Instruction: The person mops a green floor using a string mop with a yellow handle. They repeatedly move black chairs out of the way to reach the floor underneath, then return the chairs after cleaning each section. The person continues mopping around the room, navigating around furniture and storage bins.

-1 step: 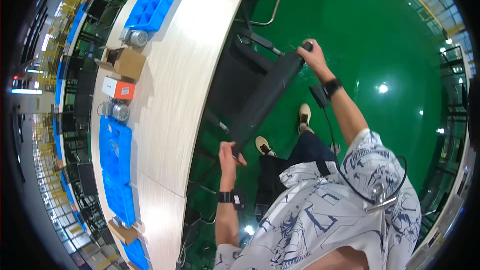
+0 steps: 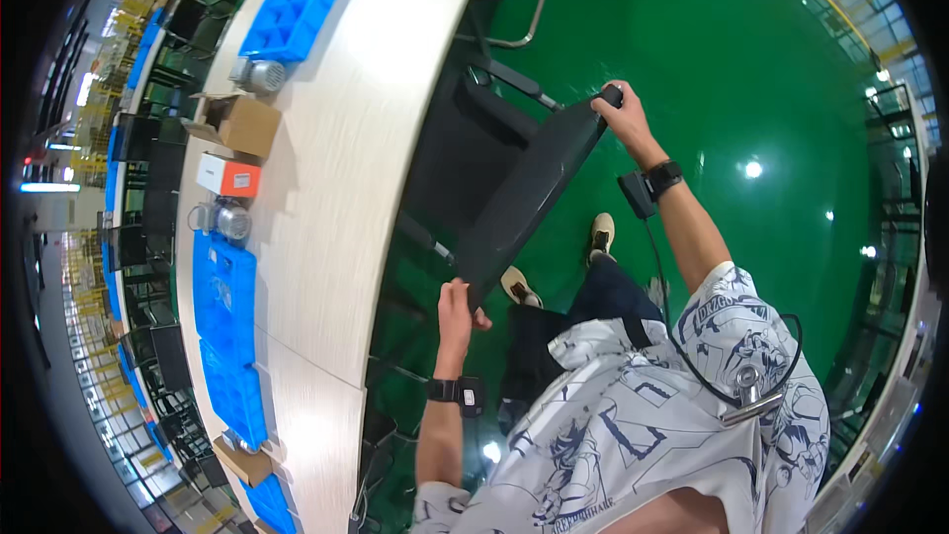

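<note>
A black chair stands at the table's edge, its backrest turned toward me and its seat partly under the tabletop. My right hand is closed around the far right corner of the backrest. At the backrest's near left corner is my left hand, fingers curled against it and thumb apart. Black armrests show beyond the backrest. Each wrist wears a black strap with a small box.
A long pale table runs along the left, with blue bins, an open cardboard box, an orange-and-white box and silver motors on it. Another chair's metal frame juts out farther along. The floor is green.
The table and its contents sit slightly farther left in the picture. The backrest looks slightly turned, and both hands stay at its corners.
</note>
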`<state>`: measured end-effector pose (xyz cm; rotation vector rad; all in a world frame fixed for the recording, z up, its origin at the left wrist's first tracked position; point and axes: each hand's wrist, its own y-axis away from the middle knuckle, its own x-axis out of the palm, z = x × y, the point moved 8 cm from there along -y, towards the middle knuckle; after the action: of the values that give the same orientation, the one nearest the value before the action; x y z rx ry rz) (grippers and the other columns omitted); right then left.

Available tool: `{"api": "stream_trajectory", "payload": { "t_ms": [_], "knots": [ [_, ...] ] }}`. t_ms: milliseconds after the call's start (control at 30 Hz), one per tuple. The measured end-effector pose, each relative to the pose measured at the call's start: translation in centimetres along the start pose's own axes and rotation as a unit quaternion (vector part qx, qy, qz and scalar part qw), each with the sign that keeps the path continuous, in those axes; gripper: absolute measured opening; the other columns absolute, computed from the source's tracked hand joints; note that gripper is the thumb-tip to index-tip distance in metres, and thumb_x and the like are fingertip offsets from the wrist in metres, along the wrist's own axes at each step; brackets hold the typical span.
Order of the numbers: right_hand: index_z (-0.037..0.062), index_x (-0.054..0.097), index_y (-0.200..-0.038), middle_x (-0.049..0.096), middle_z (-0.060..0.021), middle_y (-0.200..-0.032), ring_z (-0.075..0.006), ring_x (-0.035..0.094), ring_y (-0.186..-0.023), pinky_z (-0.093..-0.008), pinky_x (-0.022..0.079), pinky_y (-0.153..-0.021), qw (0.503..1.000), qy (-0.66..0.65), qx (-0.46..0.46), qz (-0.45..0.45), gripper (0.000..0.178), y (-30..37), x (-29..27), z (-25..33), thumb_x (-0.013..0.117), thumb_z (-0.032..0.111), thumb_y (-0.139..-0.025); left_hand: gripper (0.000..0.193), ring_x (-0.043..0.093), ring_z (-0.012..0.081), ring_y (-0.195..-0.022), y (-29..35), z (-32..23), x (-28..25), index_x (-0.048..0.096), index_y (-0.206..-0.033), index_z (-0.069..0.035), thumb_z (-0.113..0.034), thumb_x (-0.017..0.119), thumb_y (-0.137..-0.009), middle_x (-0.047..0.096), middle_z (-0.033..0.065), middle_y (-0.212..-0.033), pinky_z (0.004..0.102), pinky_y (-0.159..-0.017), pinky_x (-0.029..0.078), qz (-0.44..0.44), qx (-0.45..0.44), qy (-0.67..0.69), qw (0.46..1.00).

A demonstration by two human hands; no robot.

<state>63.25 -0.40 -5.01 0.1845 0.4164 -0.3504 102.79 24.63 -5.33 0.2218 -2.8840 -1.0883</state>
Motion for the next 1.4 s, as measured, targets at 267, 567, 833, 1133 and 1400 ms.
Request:
{"api": "stream_trajectory", "payload": {
  "t_ms": [267,567,833,1133,1400],
  "knots": [
    [0.0005,0.055,-0.112,0.063,-0.0104,-0.092,-0.0189,0.059,-0.083,-0.0332,0.049,-0.077,0.998,-0.003,0.006,-0.065,0.051,7.9,-15.9,-8.1,0.072,0.028,-0.073,0.025,0.041,0.0158,-0.036,3.3,5.6,7.1,0.045,-0.097,-0.007,-0.025,0.028,-0.099,0.045,0.0089,-0.063,0.0308,-0.033,0.034,0.020,-0.010,-0.202,0.979],
    [0.0015,0.049,-0.115,0.063,-0.0149,-0.089,-0.0249,0.062,-0.081,-0.0362,0.050,-0.072,0.972,-0.031,0.059,-0.225,0.059,12.6,-24.9,-13.9,0.071,0.043,-0.079,0.042,0.042,0.0133,-0.034,-5.7,-3.4,14.5,0.046,-0.097,-0.007,-0.045,0.028,-0.101,0.045,0.0046,-0.058,0.0263,-0.032,0.033,0.004,0.088,-0.231,0.969],
    [-0.0008,0.029,-0.141,0.065,-0.0102,-0.074,-0.0178,0.061,-0.055,-0.0313,0.049,-0.055,0.960,-0.142,0.072,-0.231,0.067,10.9,-27.6,-13.7,0.061,0.028,-0.089,0.043,0.040,0.0147,-0.036,-19.6,-12.4,26.3,0.050,-0.095,-0.009,-0.046,0.029,-0.097,0.041,0.0028,-0.051,0.0276,-0.034,0.033,0.031,0.076,-0.259,0.962],
    [-0.0027,0.035,-0.134,0.063,-0.0105,-0.077,-0.0152,0.059,-0.054,-0.0275,0.049,-0.049,0.792,-0.191,0.429,-0.390,0.056,47.7,-18.4,-29.0,0.060,0.023,-0.091,0.076,0.065,0.0266,-0.066,-32.4,-19.2,51.2,0.054,-0.104,0.001,-0.067,0.022,-0.093,0.065,0.0154,-0.083,0.0382,-0.053,0.054,0.311,0.017,-0.076,0.947],
    [0.0004,0.054,-0.119,0.063,-0.0195,-0.095,-0.0360,0.061,-0.092,-0.0424,0.049,-0.083,0.696,0.324,0.532,-0.357,0.060,79.7,-27.3,-24.8,0.075,0.035,-0.075,0.089,0.060,0.0334,-0.101,-22.8,-0.2,43.3,0.042,-0.127,0.004,-0.070,0.009,-0.091,0.057,0.0212,-0.122,0.0421,-0.081,0.054,0.450,-0.055,-0.118,0.883]
  ]
}}
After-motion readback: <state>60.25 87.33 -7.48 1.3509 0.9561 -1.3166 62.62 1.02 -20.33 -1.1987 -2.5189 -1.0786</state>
